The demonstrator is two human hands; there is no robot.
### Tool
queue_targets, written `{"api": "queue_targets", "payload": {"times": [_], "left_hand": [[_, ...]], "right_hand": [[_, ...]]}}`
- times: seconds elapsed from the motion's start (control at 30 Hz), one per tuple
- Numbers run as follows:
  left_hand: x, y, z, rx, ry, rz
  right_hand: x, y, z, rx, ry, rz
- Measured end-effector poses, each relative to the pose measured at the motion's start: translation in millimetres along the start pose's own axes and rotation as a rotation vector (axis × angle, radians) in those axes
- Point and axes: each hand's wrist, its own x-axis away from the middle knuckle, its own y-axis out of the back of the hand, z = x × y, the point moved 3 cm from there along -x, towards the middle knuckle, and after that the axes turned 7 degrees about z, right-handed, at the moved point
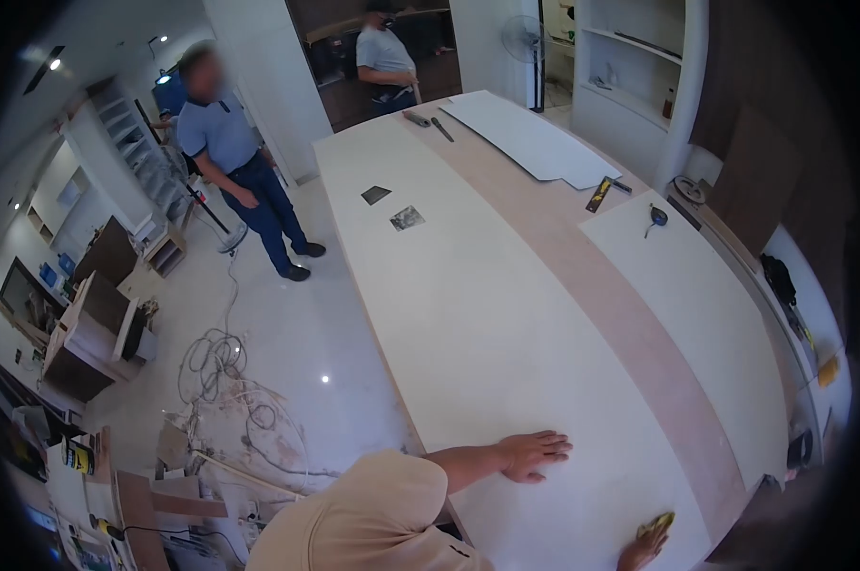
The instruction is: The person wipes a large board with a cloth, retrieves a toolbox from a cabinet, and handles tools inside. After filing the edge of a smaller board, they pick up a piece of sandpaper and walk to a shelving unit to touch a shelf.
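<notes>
My left hand (pixel 537 457) lies flat on a long white panel (pixel 487 333), palm down with the fingers spread. Close to the panel's near end, my right hand (pixel 645 550) holds a crumpled yellowish cloth (pixel 656 524) against the white surface. The lower frame edge cuts off part of that hand. A bare pinkish-brown strip (pixel 592 276) runs along the white panel, and a second white sheet (pixel 706 305) lies on its other side.
A tape measure (pixel 657 217), a yellow-black tool (pixel 599 195), a cutter-like tool (pixel 441 129) and two dark sample pieces (pixel 376 195) lie on the worktop. Tangled cables (pixel 213 366) cover the floor at left. One person (pixel 223 143) stands beside the worktop, another (pixel 386 57) beyond its far end.
</notes>
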Motion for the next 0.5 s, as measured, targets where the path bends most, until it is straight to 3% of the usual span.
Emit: {"api": "queue_targets", "payload": {"times": [0.07, 0.1, 0.13, 0.2, 0.27, 0.3, 0.33, 0.37, 0.4, 0.43, 0.5], "left_hand": [[3, -2, -1, 0.005, 0.000, -0.007], [3, -2, -1, -0.005, -0.001, -0.015], [2, -2, -2, -0.012, -0.004, -0.029], [1, 0, -4, 0.000, 0.001, 0.001], [1, 0, -3, -0.001, 0.009, 0.022], [0, -2, -2, -0.004, 0.013, 0.028], [0, -3, 0, -0.008, 0.018, 0.034], [0, -5, 1, 0.000, 0.010, 0.017], [0, -9, 1, 0.008, 0.004, 0.002], [1, -9, 4, 0.015, -0.002, -0.011], [1, -10, 4, -0.002, -0.001, -0.025]], "right_hand": [[28, 66, 15, -0.137, -0.054, 0.053], [12, 43, -27, 0.174, -0.035, -0.002], [-3, 54, -33, 0.338, -0.064, 0.138], [-53, 1, -78, 0.343, -0.169, 0.033], [-51, -13, -38, 0.076, -0.260, 0.048], [-21, 9, 11, -0.094, -0.100, -0.017], [-1, -12, 23, 0.178, 0.057, -0.022], [20, -31, 28, 0.388, 0.077, -0.031], [84, 61, 100, 0.089, 0.061, 0.078], [100, 64, 94, 0.144, 0.122, 0.086], [95, 60, 46, 0.159, 0.049, 0.030]]}}
